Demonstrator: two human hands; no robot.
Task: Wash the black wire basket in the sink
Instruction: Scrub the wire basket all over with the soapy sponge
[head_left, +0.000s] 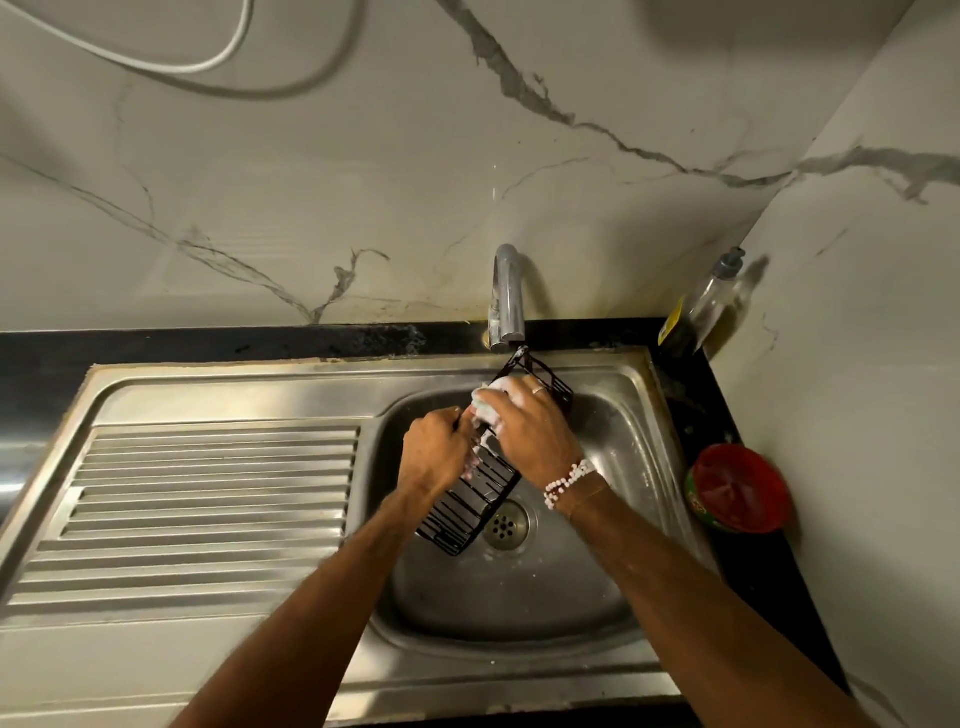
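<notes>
A long black wire basket (470, 506) is held tilted over the steel sink bowl (524, 597), its far end reaching up under the tap (506, 299). My left hand (436, 452) grips the basket's left rim near the middle. My right hand (527, 426) presses a soapy, pale sponge (488, 402) against the basket's upper part; foam covers the fingers. The basket's middle is hidden behind both hands. The drain (504, 525) lies just right of the basket's near end.
A ribbed steel drainboard (208, 509) fills the left side. On the black counter at right stand a clear pump bottle (701, 312) in the corner and a red-lidded tub (740, 488). Marble-patterned walls close off the back and right.
</notes>
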